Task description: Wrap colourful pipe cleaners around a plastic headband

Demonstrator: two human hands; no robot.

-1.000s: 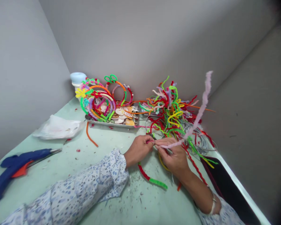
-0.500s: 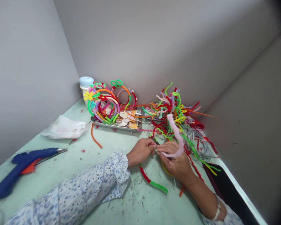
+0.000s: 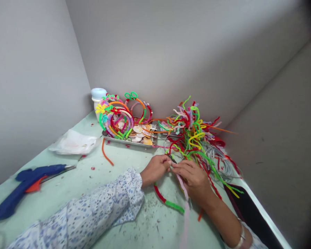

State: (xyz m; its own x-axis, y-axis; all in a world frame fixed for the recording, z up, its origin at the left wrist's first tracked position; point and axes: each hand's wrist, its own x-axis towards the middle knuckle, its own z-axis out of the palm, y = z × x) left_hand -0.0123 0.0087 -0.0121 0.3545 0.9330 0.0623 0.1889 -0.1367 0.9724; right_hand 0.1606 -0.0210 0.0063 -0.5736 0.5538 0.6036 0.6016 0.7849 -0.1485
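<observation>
My left hand (image 3: pixel 155 168) and my right hand (image 3: pixel 192 176) meet over the pale green table (image 3: pixel 93 193), both pinched on a thin dark band at its tip (image 3: pixel 171 159). A pale pink pipe cleaner (image 3: pixel 186 204) runs from that pinch down under my right hand toward me, blurred at its lower end. A curved band wrapped in red and green pipe cleaner (image 3: pixel 168 201) lies on the table just below my hands. A tangled pile of coloured pipe cleaners (image 3: pixel 194 135) sits right behind my hands.
A metal tray (image 3: pixel 129 141) holds finished wrapped headbands (image 3: pixel 117 116) and flat shell-like pieces. A white jar (image 3: pixel 98 95) stands in the corner. A blue glue gun (image 3: pixel 25 181) and a plastic bag (image 3: pixel 73 142) lie at left. A dark flat object (image 3: pixel 251 211) lies at right.
The pink pipe cleaner's free end has swung from high up at the right, over the hands, down toward me. The hands stayed pinched together at the same spot.
</observation>
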